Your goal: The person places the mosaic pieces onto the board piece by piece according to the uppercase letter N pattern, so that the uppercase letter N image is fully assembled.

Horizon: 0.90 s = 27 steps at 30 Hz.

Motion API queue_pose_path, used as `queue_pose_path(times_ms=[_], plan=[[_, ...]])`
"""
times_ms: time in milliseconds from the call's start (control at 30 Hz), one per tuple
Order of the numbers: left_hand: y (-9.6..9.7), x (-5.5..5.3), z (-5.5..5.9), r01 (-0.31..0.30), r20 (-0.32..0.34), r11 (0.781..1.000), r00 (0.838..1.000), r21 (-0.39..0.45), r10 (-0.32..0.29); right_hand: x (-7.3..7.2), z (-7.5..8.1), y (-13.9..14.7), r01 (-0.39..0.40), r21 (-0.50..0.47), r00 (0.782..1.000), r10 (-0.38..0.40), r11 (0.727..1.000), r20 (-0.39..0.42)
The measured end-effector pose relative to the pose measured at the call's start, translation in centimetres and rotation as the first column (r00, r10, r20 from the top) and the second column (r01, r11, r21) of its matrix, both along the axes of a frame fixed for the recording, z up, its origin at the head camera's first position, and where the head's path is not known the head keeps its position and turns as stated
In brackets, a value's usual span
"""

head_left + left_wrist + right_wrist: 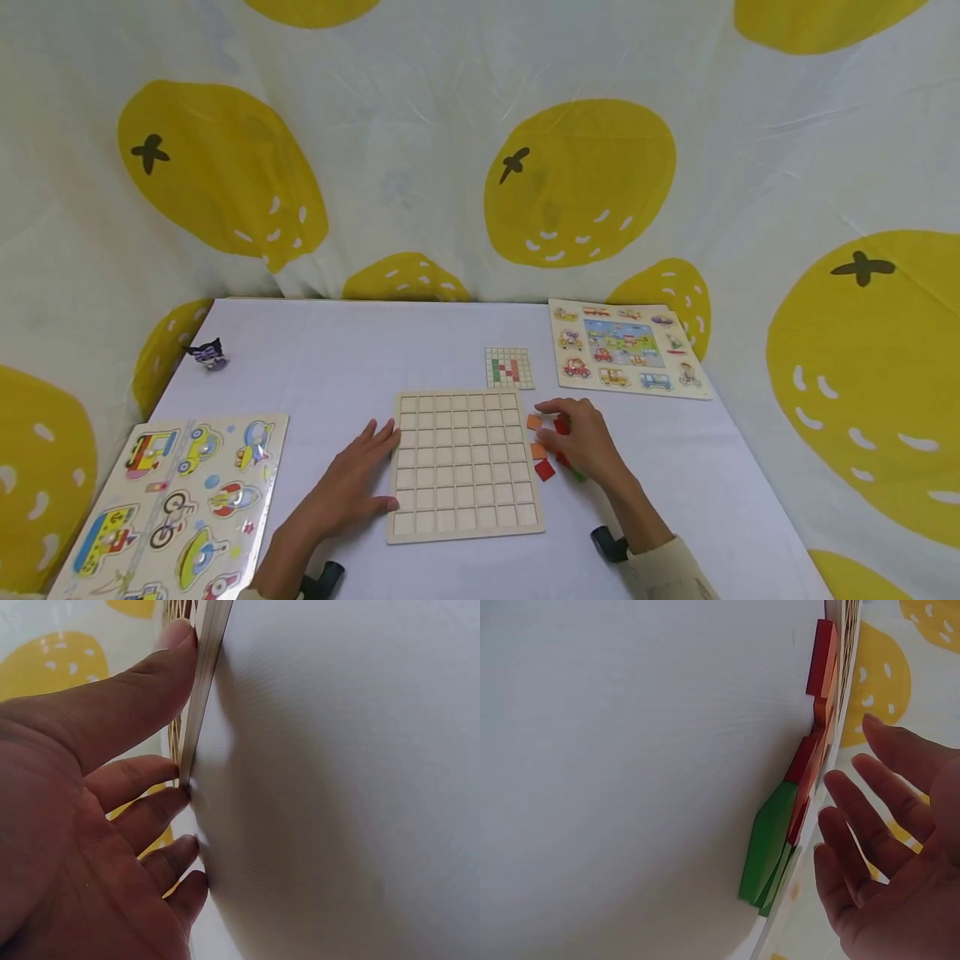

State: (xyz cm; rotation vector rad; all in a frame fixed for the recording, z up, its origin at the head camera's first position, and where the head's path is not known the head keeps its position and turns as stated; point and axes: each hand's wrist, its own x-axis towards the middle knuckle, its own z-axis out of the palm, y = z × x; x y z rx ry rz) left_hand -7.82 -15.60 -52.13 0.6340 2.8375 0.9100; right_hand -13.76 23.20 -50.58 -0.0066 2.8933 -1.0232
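A wooden board with a grid of square recesses lies in front of me. My left hand touches its left edge with fingers spread; the left wrist view shows the thumb and fingertips along the board's side. To the right of the board lie several small tiles: orange, red and green. My right hand is over them, its fingers loosely bent and holding nothing. In the right wrist view the fingers stand apart from the green tile and the red tile.
Behind the board lies a small pattern card with coloured squares. A picture puzzle board lies at the back right, a vehicle puzzle board at the left. A small dark figure sits at the back left of the white table.
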Motion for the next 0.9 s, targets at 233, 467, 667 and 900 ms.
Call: queue_pose_path(times_ms=[233, 467, 667, 900], plan=[[0.0, 0.1, 0.3, -0.011, 0.011, 1.000, 1.000, 0.009, 0.011, -1.2, -0.3, -1.1, -0.002, 0.085, 1.000, 0.002, 0.996, 0.001], [0.0, 0.1, 0.0, -0.022, 0.036, 1.000, 0.999, 0.000, 0.022, -1.7, -0.1, -1.9, -0.015, 0.147, 0.999, 0.020, 0.989, -0.031], [-0.1, 0.1, -0.1, -0.030, 0.034, 1.000, 0.999, 0.004, 0.029, -1.8, 0.1, -2.2, -0.008, 0.155, 0.999, 0.013, 0.988, -0.033], [-0.2, 0.1, 0.1, -0.015, 0.019, 1.000, 1.000, 0.012, 0.015, -1.8, 0.4, -2.2, 0.028, 0.144, 0.997, -0.017, 0.989, -0.074]])
